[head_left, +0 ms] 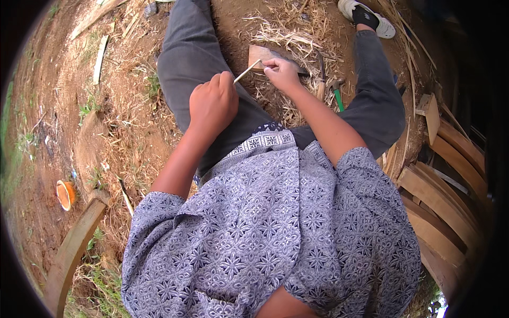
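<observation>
My left hand (213, 103) is closed in a fist round a thin pale stick (247, 71), which points up and to the right over my thigh. Close to the stick's far tip, my right hand (282, 74) has its fingers curled in a pinch; what they hold, if anything, is too small to make out. Beneath and beyond the right hand, a block of wood (259, 53) rests on the ground. A dark edge, perhaps a blade, shows past the right wrist. To the right lie a wood-handled tool (321, 90) with a narrow dark blade and a green-handled hammer (338, 96).
Pale shavings (291, 40) litter the soil between my legs. Stacked wooden planks (440, 199) stand on the right. An orange bowl-like container (66, 195) sits at the left, above a curved timber (74, 254). Strips of wood (99, 59) lie at far left.
</observation>
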`<state>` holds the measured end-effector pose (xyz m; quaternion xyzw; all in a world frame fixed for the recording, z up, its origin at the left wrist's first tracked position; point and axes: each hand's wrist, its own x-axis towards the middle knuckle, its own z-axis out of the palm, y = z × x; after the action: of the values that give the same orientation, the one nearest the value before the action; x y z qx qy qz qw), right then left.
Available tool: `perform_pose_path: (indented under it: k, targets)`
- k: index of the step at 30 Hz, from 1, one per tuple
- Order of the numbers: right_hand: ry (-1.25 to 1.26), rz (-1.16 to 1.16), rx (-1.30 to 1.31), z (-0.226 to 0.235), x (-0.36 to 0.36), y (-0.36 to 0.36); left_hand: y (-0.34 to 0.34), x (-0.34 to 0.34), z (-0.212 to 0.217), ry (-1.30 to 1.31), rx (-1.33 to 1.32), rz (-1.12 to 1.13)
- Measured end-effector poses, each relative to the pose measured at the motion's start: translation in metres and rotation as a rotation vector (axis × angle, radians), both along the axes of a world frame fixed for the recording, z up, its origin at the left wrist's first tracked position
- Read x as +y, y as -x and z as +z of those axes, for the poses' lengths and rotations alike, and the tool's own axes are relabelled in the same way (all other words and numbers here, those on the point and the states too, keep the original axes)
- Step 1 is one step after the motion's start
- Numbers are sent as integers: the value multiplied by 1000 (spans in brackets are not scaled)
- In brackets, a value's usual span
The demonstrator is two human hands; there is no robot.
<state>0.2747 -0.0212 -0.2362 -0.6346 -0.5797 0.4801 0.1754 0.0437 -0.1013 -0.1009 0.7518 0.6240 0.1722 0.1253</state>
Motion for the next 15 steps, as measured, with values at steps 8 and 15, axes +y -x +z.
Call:
perform_pose_path:
  k: [8,15]
  targets:
    - [-210,44,37,-1,-15,7,0,-12,22,41,-14,5]
    - [-68,153,-7,13,-6,-3,5,-21,27,-9,-27,-43]
